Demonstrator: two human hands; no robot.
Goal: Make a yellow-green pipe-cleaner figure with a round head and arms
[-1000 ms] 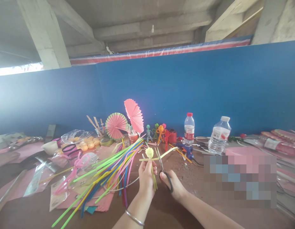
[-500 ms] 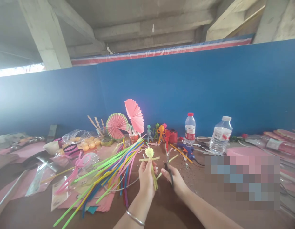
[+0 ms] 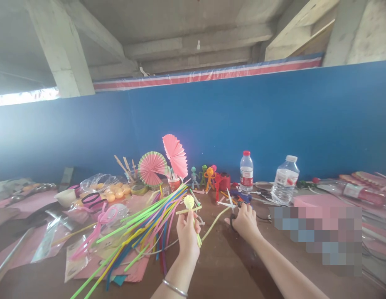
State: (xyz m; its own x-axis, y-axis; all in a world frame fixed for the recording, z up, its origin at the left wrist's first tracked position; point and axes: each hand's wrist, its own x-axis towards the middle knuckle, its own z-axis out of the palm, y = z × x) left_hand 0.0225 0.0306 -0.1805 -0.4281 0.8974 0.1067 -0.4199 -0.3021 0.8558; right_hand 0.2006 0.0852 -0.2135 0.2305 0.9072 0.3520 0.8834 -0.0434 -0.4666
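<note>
Open scissors near red figure.
Lower centre of frame: pinching yellow figure in left hand, gripping scissors in right hand. Could nick red figure by careless closing, or bend yellow one by overtight pinching.

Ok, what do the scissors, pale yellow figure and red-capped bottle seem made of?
Scissors: metal, by the bright blades; dark handles, probably plastic. Pale yellow figure: matte, likely pipe cleaner, given its coiled head. Red-capped bottle: glossy plastic, apparently, being see-through.
</note>
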